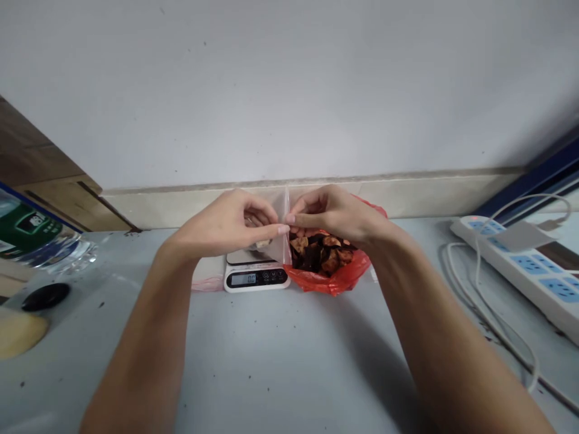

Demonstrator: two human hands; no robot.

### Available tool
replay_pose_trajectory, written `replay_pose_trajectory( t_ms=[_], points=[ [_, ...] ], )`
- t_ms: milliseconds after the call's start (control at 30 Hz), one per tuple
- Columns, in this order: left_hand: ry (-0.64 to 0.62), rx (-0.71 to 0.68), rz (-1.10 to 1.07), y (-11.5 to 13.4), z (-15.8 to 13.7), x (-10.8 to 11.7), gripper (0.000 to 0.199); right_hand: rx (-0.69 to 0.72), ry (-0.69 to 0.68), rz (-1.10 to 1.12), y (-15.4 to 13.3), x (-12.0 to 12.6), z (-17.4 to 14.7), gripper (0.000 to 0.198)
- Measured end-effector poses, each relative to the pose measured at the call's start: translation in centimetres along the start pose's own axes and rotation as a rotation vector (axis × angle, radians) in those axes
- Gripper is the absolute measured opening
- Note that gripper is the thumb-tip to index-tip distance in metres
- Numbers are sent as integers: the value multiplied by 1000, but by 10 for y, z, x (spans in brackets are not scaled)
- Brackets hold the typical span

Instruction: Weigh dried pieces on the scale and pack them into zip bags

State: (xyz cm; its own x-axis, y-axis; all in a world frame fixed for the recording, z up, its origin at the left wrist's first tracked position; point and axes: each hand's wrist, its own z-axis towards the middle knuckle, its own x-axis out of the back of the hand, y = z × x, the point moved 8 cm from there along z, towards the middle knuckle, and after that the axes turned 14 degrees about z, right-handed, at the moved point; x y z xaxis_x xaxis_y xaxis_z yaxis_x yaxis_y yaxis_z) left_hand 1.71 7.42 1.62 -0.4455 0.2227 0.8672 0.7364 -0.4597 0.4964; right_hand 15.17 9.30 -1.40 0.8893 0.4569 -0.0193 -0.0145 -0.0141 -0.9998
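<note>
Between my two hands hangs a clear plastic bag (284,247), seen nearly edge-on, with some pale pieces in its lower left part. My left hand (230,223) pinches the bag's upper edge from the left, thumb pointing right. From the right, my right hand (330,214) pinches the same edge with thumb and fingertips. Behind and below the bag is a white kitchen scale (257,279) whose display seems to read 0.0. Dark brown dried slices (328,252) fill an open red plastic bag (335,282) beneath my right hand.
A white power strip (520,259) with blue sockets and looping white cables (479,289) lies at the right. To the left are a large clear bottle (40,235) with a green label, a black round object (46,297) and a yellowish object (20,333). A wall stands behind.
</note>
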Motion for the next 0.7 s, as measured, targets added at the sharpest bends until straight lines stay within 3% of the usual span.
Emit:
replay_pose_trajectory(
  t_ms=[167, 400, 567, 633, 700],
  points=[
    [-32, 20, -1, -4, -2, -2, 25, 14, -24, 14, -2, -7, -1, 32],
    [8, 77, -39, -4, -1, -1, 23, 7, 14, -128, -5, -11, -3, 16],
    [204, 178, 47, -18, -7, 24, 21, -42, 226, -349, -10, 3, -7, 38],
    [309, 265, 76, -26, -13, 37, 21, -23, 366, -436, -17, 13, -11, 36],
    [374, 303, 91, -26, -16, 42, 20, 118, 517, -461, -30, 20, -18, 23]
  ],
)
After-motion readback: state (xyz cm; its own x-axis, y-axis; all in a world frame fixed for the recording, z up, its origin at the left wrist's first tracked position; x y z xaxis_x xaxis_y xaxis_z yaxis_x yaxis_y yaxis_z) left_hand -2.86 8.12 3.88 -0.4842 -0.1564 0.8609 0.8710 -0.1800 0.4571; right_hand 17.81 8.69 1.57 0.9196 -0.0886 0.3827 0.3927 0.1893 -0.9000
